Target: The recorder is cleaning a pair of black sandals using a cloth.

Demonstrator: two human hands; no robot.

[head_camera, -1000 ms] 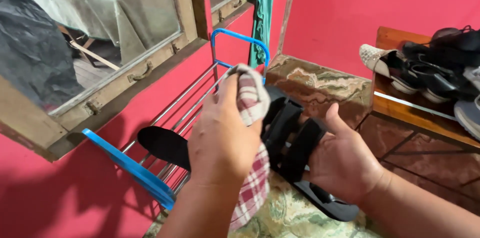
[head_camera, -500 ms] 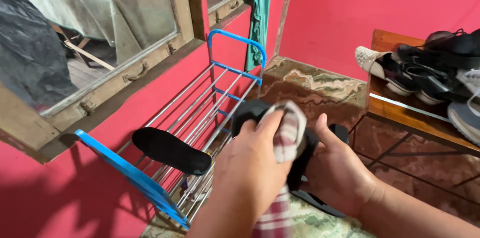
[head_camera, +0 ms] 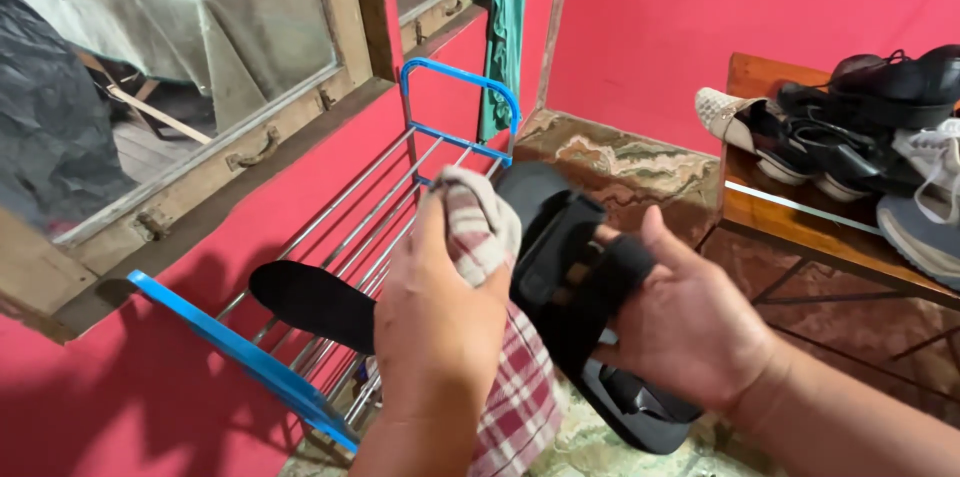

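My right hand (head_camera: 690,322) grips a black strapped sandal (head_camera: 565,257) from below, sole side tilted towards me. My left hand (head_camera: 435,322) holds a red-and-white checked cloth (head_camera: 500,377) bunched at its top and pressed against the sandal's left side. The rest of the cloth hangs down beneath my left wrist. Both hands are above the near end of a metal shoe rack (head_camera: 370,227). The sandal's far end is partly hidden behind the cloth.
A blue-framed shoe rack with steel rods stands along the red wall; a black insole (head_camera: 310,302) lies on it. A wooden bench (head_camera: 800,222) at right carries several shoes (head_camera: 860,127). A wood-framed window (head_camera: 200,127) is at left, a green cloth (head_camera: 500,27) hangs behind.
The sandal has been turned and raised so its straps face up, and my left hand with the cloth has moved up to the sandal's left side.
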